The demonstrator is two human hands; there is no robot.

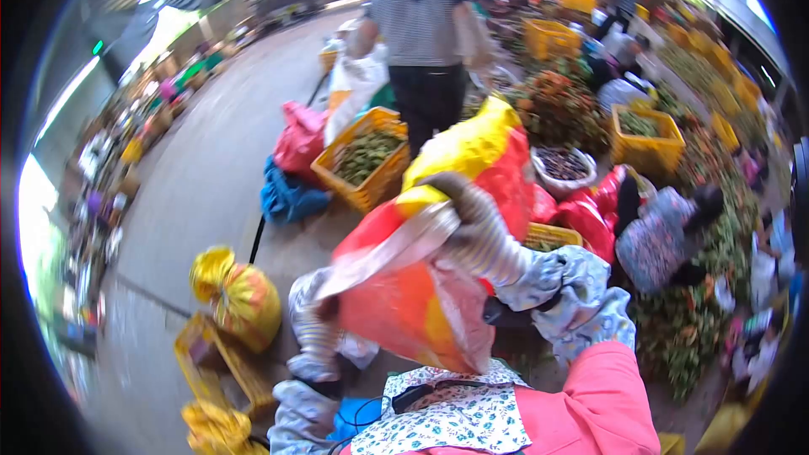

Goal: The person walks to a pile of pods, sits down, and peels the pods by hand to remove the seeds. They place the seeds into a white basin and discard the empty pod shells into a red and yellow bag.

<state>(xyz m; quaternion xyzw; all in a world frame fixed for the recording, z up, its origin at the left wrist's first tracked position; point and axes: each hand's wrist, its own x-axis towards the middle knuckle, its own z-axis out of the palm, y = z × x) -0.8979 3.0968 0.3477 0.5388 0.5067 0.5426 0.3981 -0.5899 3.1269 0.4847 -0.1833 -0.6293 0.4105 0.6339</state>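
Observation:
A red, orange and yellow plastic sack (388, 295) hangs in front of my chest, its pale inner side turned out along the rim. My right hand (472, 217), in a striped knit glove with a dark palm, is closed over the sack's upper right edge. At its lower left edge is my left hand (318, 329), in a similar glove, fingers wrapped round the rim and partly hidden behind the sack. Just beyond stands another yellow and red sack (472, 152), which the held one overlaps in this view.
A yellow crate of green leafy produce (383, 181) stands ahead, near a blue bag (291, 194) and a person (421, 59). At left are a tied yellow sack (244, 299) and a yellow crate (190, 362). Plant heaps (687, 320) and a seated person (657, 236) are at right.

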